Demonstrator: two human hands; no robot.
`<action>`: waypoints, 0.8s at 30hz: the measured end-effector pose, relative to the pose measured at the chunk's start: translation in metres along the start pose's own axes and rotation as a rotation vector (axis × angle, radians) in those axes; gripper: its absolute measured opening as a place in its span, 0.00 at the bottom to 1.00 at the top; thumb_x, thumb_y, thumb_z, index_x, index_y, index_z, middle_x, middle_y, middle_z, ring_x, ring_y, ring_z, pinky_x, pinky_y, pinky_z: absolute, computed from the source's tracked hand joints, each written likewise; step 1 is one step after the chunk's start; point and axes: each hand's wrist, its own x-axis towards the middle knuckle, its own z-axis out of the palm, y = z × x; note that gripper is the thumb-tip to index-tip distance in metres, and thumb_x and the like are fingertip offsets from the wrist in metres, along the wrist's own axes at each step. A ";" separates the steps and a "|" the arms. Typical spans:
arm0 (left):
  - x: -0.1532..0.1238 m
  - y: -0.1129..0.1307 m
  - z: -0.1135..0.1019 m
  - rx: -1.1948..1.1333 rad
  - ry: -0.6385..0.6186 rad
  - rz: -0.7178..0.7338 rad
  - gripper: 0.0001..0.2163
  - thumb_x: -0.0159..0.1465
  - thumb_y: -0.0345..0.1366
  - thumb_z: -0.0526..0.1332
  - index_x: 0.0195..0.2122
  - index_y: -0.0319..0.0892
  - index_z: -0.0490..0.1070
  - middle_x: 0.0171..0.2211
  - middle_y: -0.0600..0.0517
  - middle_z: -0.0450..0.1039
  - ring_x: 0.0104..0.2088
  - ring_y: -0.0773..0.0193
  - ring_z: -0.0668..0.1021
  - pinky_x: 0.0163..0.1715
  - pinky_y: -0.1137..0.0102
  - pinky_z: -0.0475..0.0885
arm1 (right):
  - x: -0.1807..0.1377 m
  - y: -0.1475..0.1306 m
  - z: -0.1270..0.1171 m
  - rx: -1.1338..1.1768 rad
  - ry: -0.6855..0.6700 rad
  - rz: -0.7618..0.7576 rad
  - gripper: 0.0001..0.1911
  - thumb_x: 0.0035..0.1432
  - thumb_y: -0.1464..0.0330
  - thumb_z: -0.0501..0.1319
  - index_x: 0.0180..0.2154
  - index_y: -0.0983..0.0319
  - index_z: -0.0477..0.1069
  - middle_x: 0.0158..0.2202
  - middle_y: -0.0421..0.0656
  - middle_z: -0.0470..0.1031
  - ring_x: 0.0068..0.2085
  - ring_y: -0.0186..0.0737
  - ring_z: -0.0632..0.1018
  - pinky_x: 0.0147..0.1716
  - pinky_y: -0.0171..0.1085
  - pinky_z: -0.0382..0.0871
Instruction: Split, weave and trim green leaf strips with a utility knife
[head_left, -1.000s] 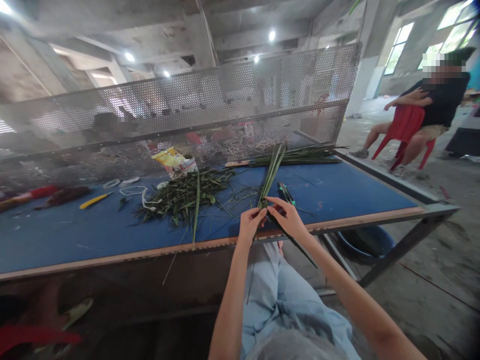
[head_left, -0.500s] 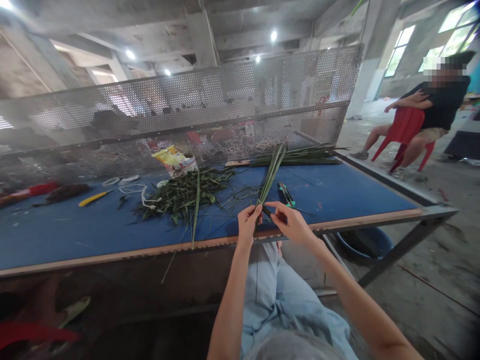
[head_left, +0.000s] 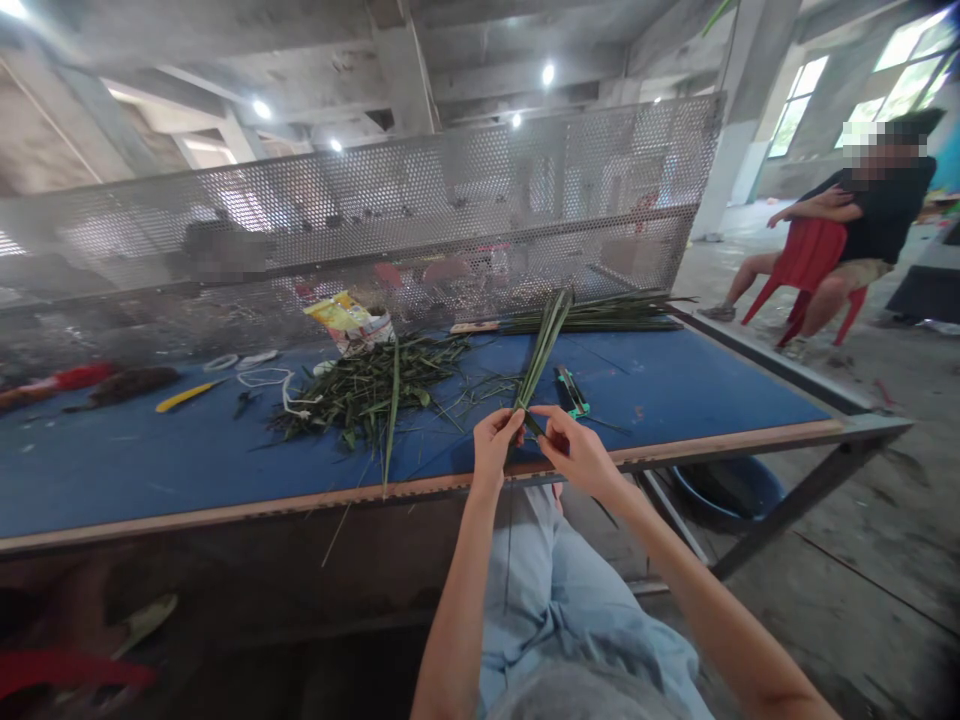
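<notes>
Near the table's front edge, my left hand (head_left: pixel 495 440) is closed around the lower end of a bundle of long green leaf strips (head_left: pixel 545 345), which points up and away across the table. Close beside it, my right hand (head_left: pixel 571 440) pinches a dark green strip (head_left: pixel 534 424) at the bundle's base, its index finger reaching toward the left thumb. A cutter with green ends (head_left: pixel 571 391) lies just beyond my right hand. To the left is a heap of cut leaf pieces (head_left: pixel 367 385), with one long strip (head_left: pixel 392 420) lying over it to the table edge.
More long leaves (head_left: pixel 600 314) lie along the back by a perforated metal screen (head_left: pixel 450 220). A yellow knife (head_left: pixel 187 397), white cord (head_left: pixel 281 378) and yellow packet (head_left: pixel 341 312) are on the blue table (head_left: pixel 90 465). A basin (head_left: pixel 731 487) stands below right; a person sits on a red chair (head_left: pixel 810 250).
My right hand has shifted slightly with the dark strip, and a strip's end now shows below its wrist. My left hand keeps its hold on the bundle.
</notes>
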 end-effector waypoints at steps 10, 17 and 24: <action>-0.003 0.005 -0.002 -0.045 -0.026 -0.059 0.13 0.54 0.44 0.65 0.29 0.38 0.71 0.20 0.55 0.68 0.19 0.73 0.68 0.21 0.75 0.63 | 0.010 0.024 0.005 0.399 -0.022 0.185 0.19 0.61 0.57 0.51 0.48 0.59 0.68 0.21 0.38 0.68 0.21 0.36 0.71 0.19 0.34 0.62; -0.004 0.008 -0.003 -0.079 -0.140 -0.113 0.13 0.55 0.44 0.64 0.30 0.37 0.71 0.19 0.54 0.67 0.20 0.72 0.68 0.21 0.75 0.62 | 0.012 0.023 0.000 -0.074 0.118 0.030 0.10 0.57 0.62 0.57 0.35 0.60 0.74 0.26 0.41 0.71 0.27 0.37 0.71 0.27 0.34 0.62; -0.004 0.005 -0.002 -0.100 -0.099 -0.080 0.16 0.54 0.45 0.64 0.37 0.41 0.66 0.21 0.56 0.69 0.20 0.70 0.70 0.22 0.74 0.67 | 0.013 0.016 0.005 0.061 0.061 -0.033 0.11 0.62 0.65 0.51 0.39 0.60 0.69 0.33 0.43 0.75 0.34 0.39 0.75 0.35 0.35 0.66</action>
